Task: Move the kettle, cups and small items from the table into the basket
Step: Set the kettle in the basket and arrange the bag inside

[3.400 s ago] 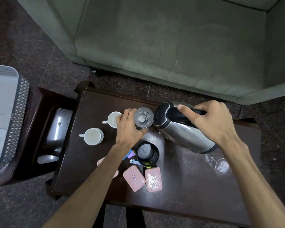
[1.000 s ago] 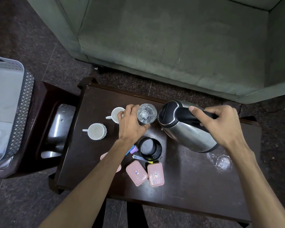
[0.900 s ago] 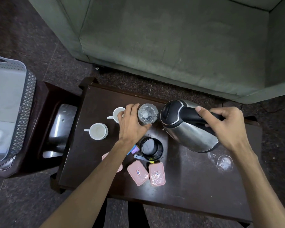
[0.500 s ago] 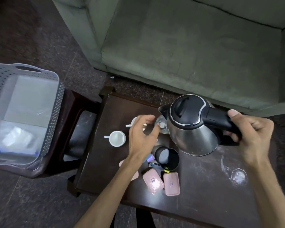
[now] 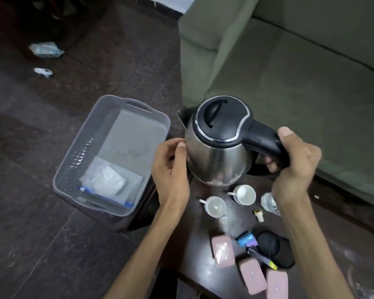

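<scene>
A steel kettle [image 5: 219,156] with a black lid hangs in the air above the table's left end. My right hand [image 5: 294,167] grips its black handle. My left hand [image 5: 171,169] rests against the kettle's left side, fingers curved on the steel. The grey plastic basket [image 5: 73,160] stands to the left, holding a white packet. Two white cups [image 5: 215,206] [image 5: 244,194] stand on the dark table [image 5: 203,251] below the kettle. Three pink boxes [image 5: 222,251], a black round base [image 5: 274,248], a glass [image 5: 270,201] and small items lie further right.
A green sofa [image 5: 289,72] runs behind the table. The basket sits on a dark stool beside the table's left end. Litter [image 5: 45,49] lies on the dark floor at the far left.
The kettle has been lifted off the table and carried left toward the basket. My left hand let go of the glass and came onto the kettle's side. The view swung left.
</scene>
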`<move>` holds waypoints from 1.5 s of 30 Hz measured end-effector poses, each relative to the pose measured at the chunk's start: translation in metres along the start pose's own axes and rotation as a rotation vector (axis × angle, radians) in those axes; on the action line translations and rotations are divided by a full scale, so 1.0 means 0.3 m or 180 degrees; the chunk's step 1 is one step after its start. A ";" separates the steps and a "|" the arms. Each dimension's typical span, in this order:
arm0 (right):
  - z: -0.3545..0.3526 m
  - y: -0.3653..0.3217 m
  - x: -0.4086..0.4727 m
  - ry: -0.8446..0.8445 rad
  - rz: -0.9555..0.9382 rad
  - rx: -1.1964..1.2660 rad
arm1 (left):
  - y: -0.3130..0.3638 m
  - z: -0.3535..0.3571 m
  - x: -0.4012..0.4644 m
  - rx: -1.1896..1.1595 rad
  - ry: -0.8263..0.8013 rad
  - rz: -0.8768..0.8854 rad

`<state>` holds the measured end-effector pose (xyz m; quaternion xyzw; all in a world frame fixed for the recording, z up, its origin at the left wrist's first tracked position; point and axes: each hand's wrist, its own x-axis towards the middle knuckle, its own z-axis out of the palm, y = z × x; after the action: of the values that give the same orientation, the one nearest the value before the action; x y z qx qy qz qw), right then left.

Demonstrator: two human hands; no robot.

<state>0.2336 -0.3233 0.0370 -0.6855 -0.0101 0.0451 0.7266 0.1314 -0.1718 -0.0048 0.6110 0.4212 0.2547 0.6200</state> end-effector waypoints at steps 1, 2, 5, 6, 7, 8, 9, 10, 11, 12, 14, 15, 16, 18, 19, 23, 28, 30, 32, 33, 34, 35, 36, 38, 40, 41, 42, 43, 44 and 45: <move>0.075 0.003 0.006 -0.0070 0.0001 0.0036 | 0.017 -0.040 0.046 -0.0020 0.0120 -0.0022; 0.150 0.009 0.011 -0.0138 0.0002 0.0077 | 0.031 -0.082 0.092 -0.0016 0.0228 -0.0026; 0.363 0.030 0.013 -0.0391 0.0008 0.0216 | 0.061 -0.208 0.217 -0.0013 0.0491 -0.0007; 0.427 0.042 0.012 -0.0471 0.0012 0.0267 | 0.067 -0.250 0.254 -0.0002 0.0565 0.0003; 0.485 0.057 0.010 -0.0538 0.0014 0.0287 | 0.071 -0.288 0.287 0.0019 0.0631 0.0020; 0.540 0.073 0.009 -0.0596 0.0021 0.0294 | 0.072 -0.322 0.319 0.0035 0.0696 0.0037; 0.593 0.090 0.008 -0.0643 0.0040 0.0307 | 0.072 -0.355 0.351 0.0044 0.0767 0.0053; 0.642 0.108 0.009 -0.0673 0.0066 0.0342 | 0.069 -0.382 0.383 0.0053 0.0837 0.0057; 0.685 0.128 0.011 -0.0693 0.0097 0.0366 | 0.064 -0.405 0.413 0.0065 0.0901 0.0039; 0.726 0.149 0.014 -0.0712 0.0129 0.0362 | 0.057 -0.425 0.444 0.0084 0.0956 -0.0006; 0.799 0.194 0.016 -0.0756 0.0194 0.0312 | 0.031 -0.463 0.502 0.0173 0.1035 -0.0105; 0.828 0.219 0.018 -0.0777 0.0224 0.0293 | 0.015 -0.477 0.527 0.0232 0.1057 -0.0137; 0.851 0.244 0.020 -0.0788 0.0253 0.0278 | -0.003 -0.489 0.548 0.0279 0.1050 -0.0163; 0.884 0.300 0.023 -0.0752 0.0308 0.0270 | -0.043 -0.506 0.581 0.0330 0.0977 -0.0220; 0.894 0.331 0.022 -0.0713 0.0337 0.0258 | -0.064 -0.512 0.594 0.0349 0.0940 -0.0253; 0.898 0.437 0.013 -0.0622 0.0376 0.0096 | -0.141 -0.525 0.628 0.0344 0.0729 -0.0383; 0.869 0.497 0.013 -0.0584 0.0339 0.0100 | -0.182 -0.550 0.624 0.0422 0.0475 -0.0328; 0.852 0.487 0.003 -0.0608 0.0297 0.0011 | -0.184 -0.565 0.598 0.0611 0.0401 -0.0276; 0.828 0.483 -0.012 -0.0452 0.0105 -0.0256 | -0.203 -0.585 0.567 0.0848 0.0366 -0.0209; 0.809 0.486 -0.025 -0.0209 -0.0058 -0.0520 | -0.218 -0.594 0.546 0.0955 0.0356 -0.0213; 0.788 0.487 -0.047 0.0131 -0.0181 -0.0771 | -0.230 -0.605 0.520 0.1042 0.0358 -0.0238; 0.768 0.485 -0.079 0.0508 -0.0182 -0.0958 | -0.238 -0.618 0.492 0.1100 0.0380 -0.0259; 0.754 0.482 -0.121 0.0811 -0.0125 -0.1096 | -0.244 -0.634 0.463 0.1139 0.0426 -0.0274; 0.754 0.478 -0.225 0.0836 -0.0252 -0.1472 | -0.261 -0.665 0.407 0.1169 0.0532 -0.0333; 0.794 0.483 -0.314 -0.0029 -0.0188 -0.1969 | -0.277 -0.686 0.356 0.1183 0.0647 -0.0403; 0.824 0.494 -0.344 -0.0636 -0.0002 -0.2374 | -0.284 -0.693 0.333 0.1197 0.0715 -0.0423; 0.858 0.510 -0.369 -0.1205 0.0141 -0.2854 | -0.288 -0.699 0.312 0.1207 0.0776 -0.0429; 0.891 0.535 -0.387 -0.1687 0.0241 -0.3308 | -0.289 -0.703 0.292 0.1206 0.0815 -0.0420; 0.919 0.553 -0.398 -0.2047 0.0348 -0.3700 | -0.288 -0.706 0.275 0.1191 0.0839 -0.0402; 0.943 0.568 -0.405 -0.2262 0.0382 -0.4008 | -0.287 -0.709 0.259 0.1159 0.0862 -0.0381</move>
<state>0.0821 -0.0419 -0.1102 -0.9172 -0.2320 0.2906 0.1434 -0.0230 -0.0024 -0.0833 0.6469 0.5750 0.2169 0.4515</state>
